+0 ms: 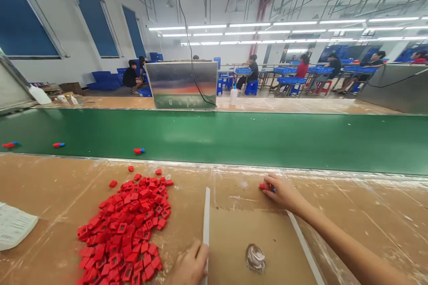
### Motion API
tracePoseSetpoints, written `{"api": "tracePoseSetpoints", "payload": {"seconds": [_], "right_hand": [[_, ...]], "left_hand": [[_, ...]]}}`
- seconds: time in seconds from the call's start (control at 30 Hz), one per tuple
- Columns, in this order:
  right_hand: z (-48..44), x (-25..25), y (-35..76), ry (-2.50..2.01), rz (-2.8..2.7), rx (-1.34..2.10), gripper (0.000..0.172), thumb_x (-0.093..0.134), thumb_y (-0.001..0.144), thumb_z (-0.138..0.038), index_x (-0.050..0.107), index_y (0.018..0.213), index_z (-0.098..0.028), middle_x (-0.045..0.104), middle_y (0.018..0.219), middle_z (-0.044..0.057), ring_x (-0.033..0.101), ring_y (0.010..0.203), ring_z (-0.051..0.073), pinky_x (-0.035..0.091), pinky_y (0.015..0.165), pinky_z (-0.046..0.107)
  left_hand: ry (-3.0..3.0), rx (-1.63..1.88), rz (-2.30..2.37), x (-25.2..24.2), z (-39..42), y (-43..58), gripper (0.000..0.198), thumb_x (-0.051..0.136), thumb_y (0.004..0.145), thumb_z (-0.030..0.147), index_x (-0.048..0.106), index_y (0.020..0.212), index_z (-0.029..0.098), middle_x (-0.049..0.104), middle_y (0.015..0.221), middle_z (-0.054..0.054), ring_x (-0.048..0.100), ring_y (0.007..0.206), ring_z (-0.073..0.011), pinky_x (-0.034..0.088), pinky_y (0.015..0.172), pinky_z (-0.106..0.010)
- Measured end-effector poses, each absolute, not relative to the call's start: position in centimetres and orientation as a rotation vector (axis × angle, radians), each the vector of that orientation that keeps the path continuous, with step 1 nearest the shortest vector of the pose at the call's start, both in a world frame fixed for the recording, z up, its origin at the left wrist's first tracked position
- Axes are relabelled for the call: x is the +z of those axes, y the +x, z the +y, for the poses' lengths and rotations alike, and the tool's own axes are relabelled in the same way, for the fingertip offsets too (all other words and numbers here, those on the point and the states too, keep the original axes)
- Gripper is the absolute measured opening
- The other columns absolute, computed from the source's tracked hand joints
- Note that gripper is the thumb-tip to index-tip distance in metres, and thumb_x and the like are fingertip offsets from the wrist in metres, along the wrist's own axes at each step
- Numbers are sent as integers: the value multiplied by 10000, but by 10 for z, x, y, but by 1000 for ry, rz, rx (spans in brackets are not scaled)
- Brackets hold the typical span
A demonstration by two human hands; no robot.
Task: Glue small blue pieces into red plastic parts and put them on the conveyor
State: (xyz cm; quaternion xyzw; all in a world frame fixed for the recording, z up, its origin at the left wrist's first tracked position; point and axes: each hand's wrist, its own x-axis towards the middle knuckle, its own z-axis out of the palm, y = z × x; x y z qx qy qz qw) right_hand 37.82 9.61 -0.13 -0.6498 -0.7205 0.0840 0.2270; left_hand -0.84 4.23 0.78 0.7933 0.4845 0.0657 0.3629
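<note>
Head view: right hand (pixel 283 193) pinching a red plastic part (pixel 262 186) against the surface (pixel 50 178). Left hand (pixel 191 265) clasping a white plastic strip (pixel 206 222) beside a heap of red parts (pixel 123 231).

Workers (pixel 302 70) sit beyond a green conveyor belt (pixel 214 138).

Red plastic parts (pixel 123 231) lie on rough cardboard (pixel 50 187) beside a glossy green belt (pixel 214 138).

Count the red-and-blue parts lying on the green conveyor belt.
3 red-and-blue parts on the green conveyor belt: one at far left, one right of it, one nearer the middle. Others may lie out of view.
</note>
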Motion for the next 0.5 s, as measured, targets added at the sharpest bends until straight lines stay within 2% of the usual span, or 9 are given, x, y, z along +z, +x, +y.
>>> {"api": "tracePoseSetpoints", "payload": {"seconds": [0.1,0.2,0.33,0.5], "right_hand": [[62,-9,389,-1783,-1932,246,126,526,838,-221,505,714,-213,588,822,41,571,763,212,443,698,312],[46,-13,395,-1798,-1863,263,78,527,846,-280,555,845,-207,623,873,63,595,797,236,465,713,335],[37,-14,401,-1809,-1788,318,209,528,856,-337,627,962,-186,664,922,93,629,836,257,496,744,372],[11,0,388,-1727,-1758,433,315,490,925,-432,651,1007,-174,688,950,103,663,811,244,542,676,351]], "left_hand": [[2136,241,1275,22,40,-2,304,520,793,19,675,912,251,686,994,-55,655,876,-250,441,742,-310],[1993,458,1207,33,31,6,165,617,817,147,686,938,234,693,859,-39,622,773,-225,443,720,-306],[1411,722,1061,22,9,20,379,728,773,269,695,1144,196,713,867,-46,627,790,-205,490,747,-304],[903,743,869,-2,-17,35,375,832,718,330,727,1035,160,730,826,-39,658,769,-175,510,771,-293]]}}
